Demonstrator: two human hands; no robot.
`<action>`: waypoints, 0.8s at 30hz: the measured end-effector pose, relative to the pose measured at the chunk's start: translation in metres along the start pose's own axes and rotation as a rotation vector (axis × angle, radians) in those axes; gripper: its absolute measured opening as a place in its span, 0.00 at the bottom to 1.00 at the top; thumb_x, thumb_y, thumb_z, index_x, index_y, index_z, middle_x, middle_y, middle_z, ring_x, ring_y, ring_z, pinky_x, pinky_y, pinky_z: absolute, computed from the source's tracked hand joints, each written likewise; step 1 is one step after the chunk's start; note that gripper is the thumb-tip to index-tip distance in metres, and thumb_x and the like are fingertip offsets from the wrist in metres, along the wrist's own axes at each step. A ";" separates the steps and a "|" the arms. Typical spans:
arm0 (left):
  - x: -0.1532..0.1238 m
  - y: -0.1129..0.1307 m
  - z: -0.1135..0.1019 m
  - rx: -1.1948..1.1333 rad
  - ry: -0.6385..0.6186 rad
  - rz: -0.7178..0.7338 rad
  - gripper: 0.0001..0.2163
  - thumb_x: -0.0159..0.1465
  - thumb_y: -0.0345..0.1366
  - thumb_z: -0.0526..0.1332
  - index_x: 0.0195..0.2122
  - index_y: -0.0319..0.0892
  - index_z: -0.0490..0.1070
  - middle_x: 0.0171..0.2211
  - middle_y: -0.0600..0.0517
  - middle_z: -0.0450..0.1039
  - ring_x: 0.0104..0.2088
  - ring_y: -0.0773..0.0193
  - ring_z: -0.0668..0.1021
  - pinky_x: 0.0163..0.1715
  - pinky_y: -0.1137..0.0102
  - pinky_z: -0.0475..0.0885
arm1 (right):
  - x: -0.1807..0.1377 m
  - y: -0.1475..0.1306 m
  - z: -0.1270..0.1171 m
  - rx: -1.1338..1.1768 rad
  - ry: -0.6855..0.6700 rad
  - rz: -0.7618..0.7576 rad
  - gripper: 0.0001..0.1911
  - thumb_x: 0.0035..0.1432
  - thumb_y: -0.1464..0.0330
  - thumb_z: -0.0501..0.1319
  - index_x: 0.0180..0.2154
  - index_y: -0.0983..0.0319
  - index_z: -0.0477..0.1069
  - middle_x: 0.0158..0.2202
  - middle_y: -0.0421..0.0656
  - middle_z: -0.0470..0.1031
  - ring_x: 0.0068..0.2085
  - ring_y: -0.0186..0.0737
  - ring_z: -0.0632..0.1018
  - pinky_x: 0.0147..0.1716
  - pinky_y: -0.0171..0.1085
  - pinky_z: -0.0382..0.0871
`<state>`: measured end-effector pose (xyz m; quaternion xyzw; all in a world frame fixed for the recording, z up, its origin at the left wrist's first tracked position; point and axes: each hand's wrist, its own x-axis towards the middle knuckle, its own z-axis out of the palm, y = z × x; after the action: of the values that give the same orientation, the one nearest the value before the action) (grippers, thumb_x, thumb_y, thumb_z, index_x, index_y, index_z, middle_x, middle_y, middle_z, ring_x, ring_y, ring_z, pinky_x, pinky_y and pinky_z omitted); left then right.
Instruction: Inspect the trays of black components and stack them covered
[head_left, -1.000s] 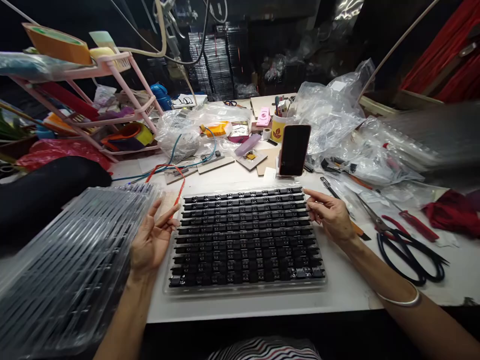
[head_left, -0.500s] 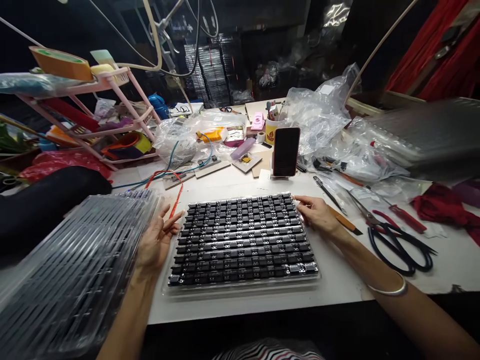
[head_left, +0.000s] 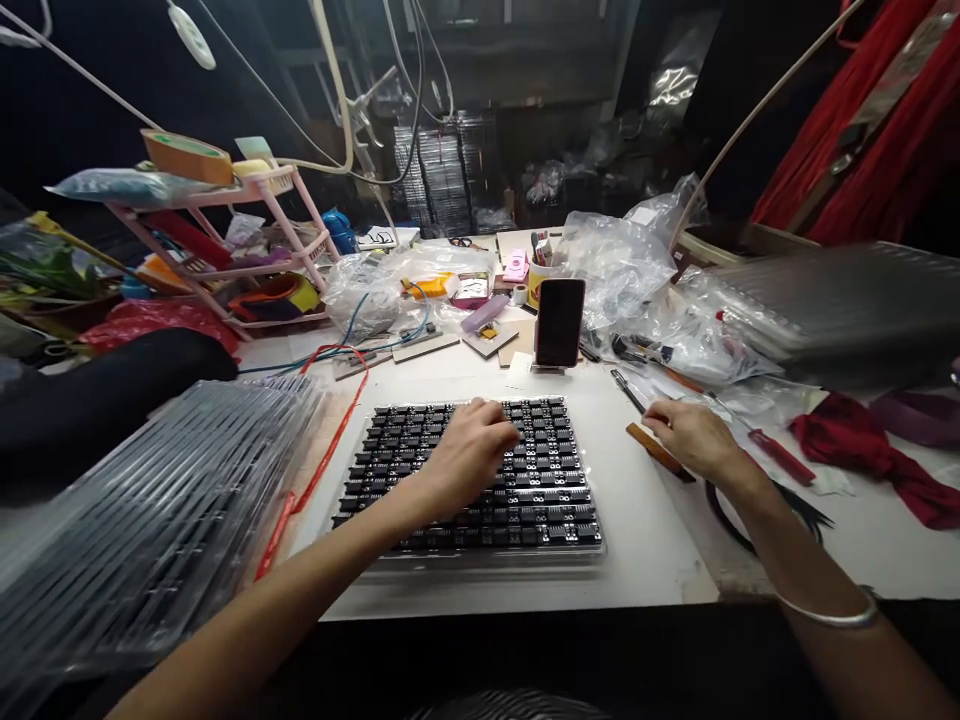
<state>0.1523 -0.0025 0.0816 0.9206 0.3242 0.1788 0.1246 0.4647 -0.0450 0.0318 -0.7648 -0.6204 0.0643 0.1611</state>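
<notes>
A clear plastic tray (head_left: 487, 562) filled with rows of black circuit boards (head_left: 551, 470) carrying chips lies flat on the white table. My left hand (head_left: 472, 450) is over the middle of these boards, fingers curled down and closed; whatever is between them is hidden. To the right of the tray, my right hand (head_left: 694, 435) has its thumb and fingers closed at the near end of a slim black tool (head_left: 627, 388), like tweezers or a pen. Just below those fingers lies an orange utility knife (head_left: 656, 450). The scissors (head_left: 727, 520) are partly behind my right forearm.
Stacked clear trays (head_left: 172, 500) stand at left beside a red strap (head_left: 322, 455). A phone (head_left: 559, 322) stands upright behind the tray. Plastic bags (head_left: 615, 255), a red-handled screwdriver (head_left: 780, 457) and red cloth (head_left: 847, 440) lie to the right. A pink rack (head_left: 300, 215) is back left.
My left hand has gone from the tray's left edge to over its boards. My right hand has left the tray's right edge and moved right to the slim black tool. The view has shifted.
</notes>
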 end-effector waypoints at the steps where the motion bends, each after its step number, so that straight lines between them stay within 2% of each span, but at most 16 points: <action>1: 0.011 0.004 0.008 0.051 -0.050 0.012 0.11 0.65 0.30 0.54 0.32 0.41 0.76 0.35 0.46 0.72 0.38 0.56 0.69 0.40 0.60 0.64 | -0.004 0.009 0.000 -0.025 -0.002 0.008 0.12 0.54 0.65 0.54 0.25 0.59 0.74 0.26 0.43 0.76 0.29 0.39 0.73 0.28 0.36 0.59; 5: 0.037 0.011 0.032 0.160 -0.133 -0.012 0.08 0.64 0.31 0.55 0.33 0.38 0.74 0.37 0.43 0.70 0.41 0.53 0.68 0.40 0.60 0.64 | -0.026 0.036 0.002 -0.074 -0.017 0.016 0.12 0.55 0.65 0.54 0.27 0.59 0.74 0.27 0.42 0.76 0.29 0.39 0.74 0.28 0.35 0.59; 11: 0.041 0.016 0.048 0.192 -0.143 -0.055 0.05 0.64 0.30 0.56 0.34 0.39 0.71 0.38 0.43 0.69 0.42 0.53 0.68 0.42 0.59 0.63 | -0.046 0.055 -0.004 -0.096 -0.017 0.042 0.11 0.57 0.66 0.54 0.30 0.59 0.75 0.32 0.44 0.77 0.35 0.42 0.76 0.31 0.36 0.62; 16: 0.048 0.016 0.056 0.187 -0.118 -0.093 0.05 0.63 0.28 0.55 0.32 0.39 0.70 0.37 0.43 0.69 0.40 0.53 0.69 0.40 0.60 0.63 | -0.062 0.066 -0.016 -0.141 0.014 0.119 0.12 0.58 0.64 0.54 0.29 0.58 0.74 0.33 0.43 0.77 0.34 0.41 0.75 0.30 0.37 0.62; 21: 0.055 0.014 0.052 0.130 -0.066 -0.115 0.04 0.60 0.27 0.57 0.29 0.41 0.67 0.34 0.45 0.69 0.37 0.54 0.70 0.37 0.61 0.64 | -0.084 0.092 -0.025 -0.213 0.075 0.241 0.11 0.59 0.66 0.53 0.32 0.60 0.73 0.36 0.44 0.75 0.35 0.41 0.75 0.30 0.37 0.61; 24: 0.047 0.019 0.035 -0.039 0.069 -0.157 0.02 0.62 0.31 0.56 0.32 0.43 0.66 0.35 0.46 0.70 0.36 0.55 0.71 0.35 0.63 0.64 | -0.093 0.106 -0.026 -0.244 0.087 0.282 0.10 0.57 0.66 0.54 0.35 0.60 0.73 0.38 0.46 0.74 0.37 0.42 0.75 0.31 0.38 0.63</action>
<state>0.2115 0.0096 0.0683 0.8830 0.3957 0.2066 0.1450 0.5501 -0.1586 0.0118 -0.8602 -0.5026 -0.0227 0.0834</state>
